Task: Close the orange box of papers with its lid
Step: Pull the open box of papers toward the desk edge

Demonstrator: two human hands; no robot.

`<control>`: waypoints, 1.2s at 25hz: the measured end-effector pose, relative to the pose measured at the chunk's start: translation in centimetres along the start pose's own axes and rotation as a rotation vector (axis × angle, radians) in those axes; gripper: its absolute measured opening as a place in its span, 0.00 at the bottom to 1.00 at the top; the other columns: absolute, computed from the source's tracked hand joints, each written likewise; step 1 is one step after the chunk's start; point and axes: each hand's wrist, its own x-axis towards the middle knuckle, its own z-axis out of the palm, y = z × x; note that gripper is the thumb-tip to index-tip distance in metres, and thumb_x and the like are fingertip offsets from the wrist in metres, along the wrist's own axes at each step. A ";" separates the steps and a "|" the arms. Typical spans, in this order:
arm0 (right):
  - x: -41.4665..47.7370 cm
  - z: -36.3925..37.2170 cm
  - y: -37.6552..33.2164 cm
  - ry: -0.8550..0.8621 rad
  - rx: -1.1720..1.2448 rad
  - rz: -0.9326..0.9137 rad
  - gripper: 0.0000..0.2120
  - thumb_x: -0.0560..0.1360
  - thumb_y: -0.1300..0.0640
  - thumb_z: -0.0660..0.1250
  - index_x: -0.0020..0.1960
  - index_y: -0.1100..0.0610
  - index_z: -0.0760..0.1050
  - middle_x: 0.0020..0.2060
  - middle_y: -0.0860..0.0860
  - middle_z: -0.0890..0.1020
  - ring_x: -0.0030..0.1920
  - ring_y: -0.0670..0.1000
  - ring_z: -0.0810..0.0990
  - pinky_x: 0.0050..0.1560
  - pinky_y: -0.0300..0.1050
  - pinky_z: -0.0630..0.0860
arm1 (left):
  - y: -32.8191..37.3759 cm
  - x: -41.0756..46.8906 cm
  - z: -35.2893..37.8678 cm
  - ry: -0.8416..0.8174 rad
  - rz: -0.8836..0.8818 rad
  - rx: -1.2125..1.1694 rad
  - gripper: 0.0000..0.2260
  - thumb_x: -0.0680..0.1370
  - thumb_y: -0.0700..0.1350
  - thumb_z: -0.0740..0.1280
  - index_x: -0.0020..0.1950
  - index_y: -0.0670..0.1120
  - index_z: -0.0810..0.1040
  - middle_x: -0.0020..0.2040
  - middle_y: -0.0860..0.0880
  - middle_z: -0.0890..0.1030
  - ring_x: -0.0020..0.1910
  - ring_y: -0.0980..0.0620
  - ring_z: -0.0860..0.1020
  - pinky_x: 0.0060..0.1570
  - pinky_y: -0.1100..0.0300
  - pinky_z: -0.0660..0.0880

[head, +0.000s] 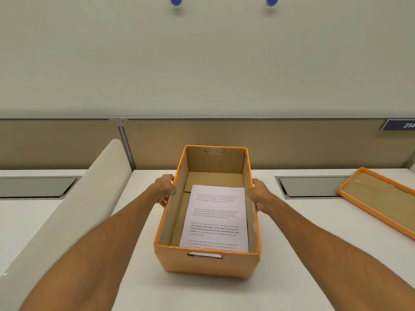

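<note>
An orange cardboard box (202, 263) stands uncovered on the white desk, its long side running away from me. A stack of printed white papers (215, 218) lies flat on its bottom, toward the near end. My left hand (165, 189) presses against the outside of the left wall, fingers curled on it. On the opposite wall my right hand (258, 194) grips from outside. The orange-rimmed lid (379, 198) lies upside down on the desk at the far right, apart from both hands.
A white padded divider (74, 203) slopes along the left of the desk. Two grey cable hatches (36, 187) (312, 186) are set into the desk surface. A tan partition panel (247, 142) rises right behind the box, with a blue number plate (399, 125) on it.
</note>
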 end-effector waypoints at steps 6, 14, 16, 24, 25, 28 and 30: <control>0.1 -10.3 3.1 0.041 0.007 -0.027 0.14 0.80 0.68 0.56 0.64 0.64 0.71 0.56 0.62 0.80 0.56 0.61 0.81 0.56 0.58 0.80 | 6.9 -3.6 7.7 0.024 0.055 -0.018 0.24 0.78 0.31 0.62 0.72 0.42 0.65 0.58 0.37 0.76 0.51 0.37 0.79 0.50 0.39 0.80; -1.5 -21.2 8.5 0.018 -0.063 -0.035 0.16 0.79 0.67 0.59 0.66 0.64 0.68 0.45 0.57 0.77 0.40 0.53 0.77 0.33 0.45 0.74 | 12.7 -10.3 18.2 0.122 0.056 0.025 0.17 0.77 0.34 0.66 0.65 0.40 0.70 0.52 0.39 0.76 0.50 0.37 0.80 0.42 0.46 0.80; -1.6 -22.9 10.2 0.039 -0.109 -0.037 0.19 0.79 0.68 0.58 0.69 0.64 0.65 0.51 0.58 0.75 0.48 0.55 0.75 0.41 0.47 0.74 | 13.5 -11.7 20.4 0.152 0.041 0.052 0.15 0.78 0.36 0.65 0.64 0.39 0.71 0.56 0.38 0.77 0.52 0.36 0.81 0.46 0.43 0.81; -2.5 -25.2 14.6 0.023 -0.183 0.026 0.17 0.80 0.66 0.59 0.69 0.64 0.66 0.54 0.60 0.77 0.53 0.55 0.77 0.51 0.48 0.76 | 13.7 -14.6 24.7 0.154 -0.038 0.128 0.12 0.80 0.38 0.62 0.63 0.37 0.72 0.58 0.37 0.78 0.51 0.35 0.82 0.47 0.44 0.81; -2.5 -25.4 14.9 0.020 -0.182 0.033 0.17 0.80 0.66 0.59 0.69 0.63 0.66 0.55 0.59 0.78 0.54 0.55 0.78 0.52 0.48 0.77 | 13.7 -14.8 25.0 0.151 -0.045 0.133 0.12 0.80 0.38 0.62 0.63 0.37 0.72 0.58 0.37 0.78 0.51 0.35 0.82 0.47 0.45 0.81; -2.4 -26.0 15.6 0.006 -0.200 0.048 0.19 0.80 0.65 0.61 0.70 0.62 0.65 0.62 0.60 0.77 0.61 0.58 0.78 0.60 0.52 0.77 | 13.5 -15.1 26.0 0.141 -0.053 0.119 0.12 0.80 0.38 0.63 0.63 0.37 0.72 0.57 0.38 0.78 0.50 0.35 0.82 0.44 0.45 0.81; -2.4 -26.2 15.8 -0.004 -0.191 0.057 0.22 0.79 0.65 0.62 0.72 0.62 0.62 0.64 0.60 0.75 0.63 0.59 0.76 0.61 0.53 0.76 | 13.3 -15.1 26.5 0.141 -0.044 0.120 0.11 0.80 0.38 0.63 0.62 0.38 0.72 0.55 0.38 0.78 0.49 0.35 0.83 0.41 0.46 0.81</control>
